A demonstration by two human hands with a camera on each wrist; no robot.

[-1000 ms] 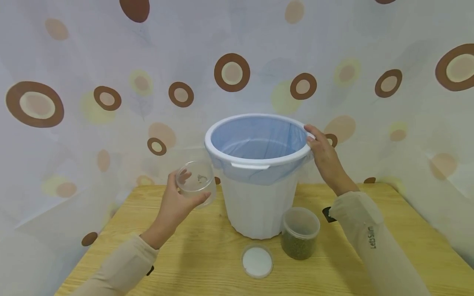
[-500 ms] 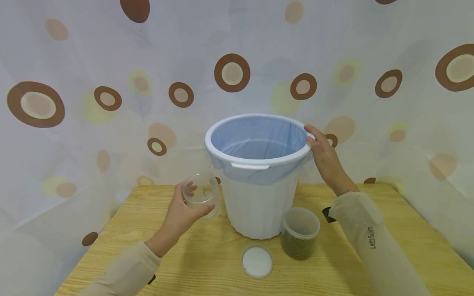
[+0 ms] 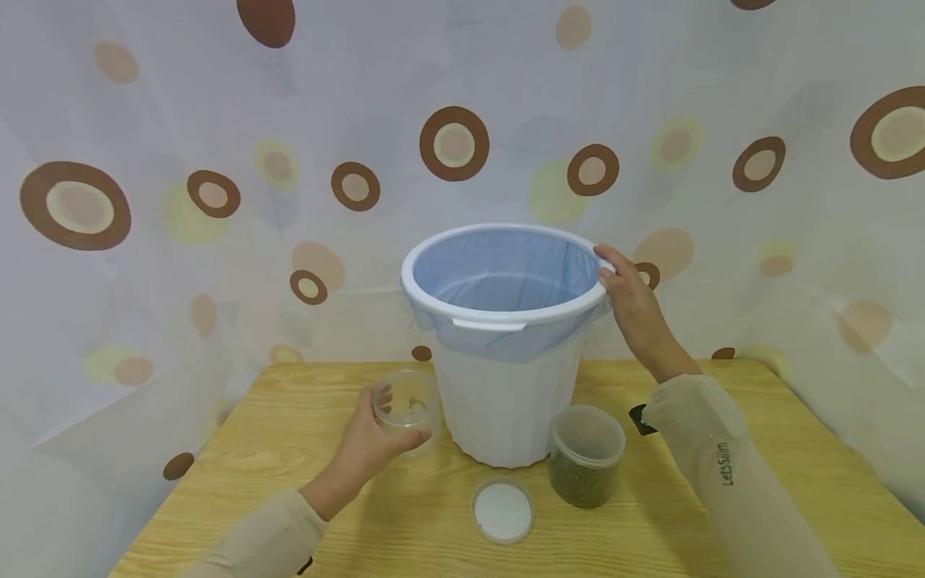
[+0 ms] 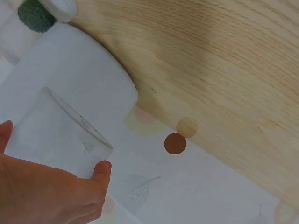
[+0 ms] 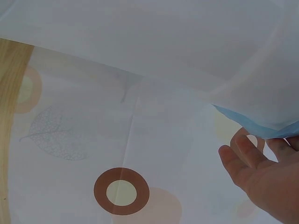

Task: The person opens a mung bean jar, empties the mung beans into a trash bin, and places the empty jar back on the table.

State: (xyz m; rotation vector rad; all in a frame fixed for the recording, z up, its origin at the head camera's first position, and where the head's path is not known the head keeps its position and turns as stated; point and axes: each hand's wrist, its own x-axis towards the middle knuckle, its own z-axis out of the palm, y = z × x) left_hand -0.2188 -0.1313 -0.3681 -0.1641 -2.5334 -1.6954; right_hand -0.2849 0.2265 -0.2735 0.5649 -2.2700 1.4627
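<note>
My left hand (image 3: 372, 441) grips a clear plastic jar (image 3: 413, 393) just left of the bin, low over the table. A few dark specks show on the jar, which the left wrist view shows tilted and see-through (image 4: 51, 135). With my right hand (image 3: 636, 309) I hold the right side of the rim of a white trash bin (image 3: 509, 401). A blue bag lines the bin and folds over its outside; the bag's edge (image 5: 261, 129) meets my fingers in the right wrist view. Part of that grip is out of frame there.
In front of the bin on the wooden table (image 3: 289, 449) lies a round white lid (image 3: 502, 511). Touching or close to the bin's right front stands a clear tub (image 3: 587, 457) part filled with green bits. A patterned sheet (image 3: 361, 80) hangs behind the table.
My left hand has come down and to the right with the jar, nearer the table and the bin's side. The right hand has kept its place on the rim.
</note>
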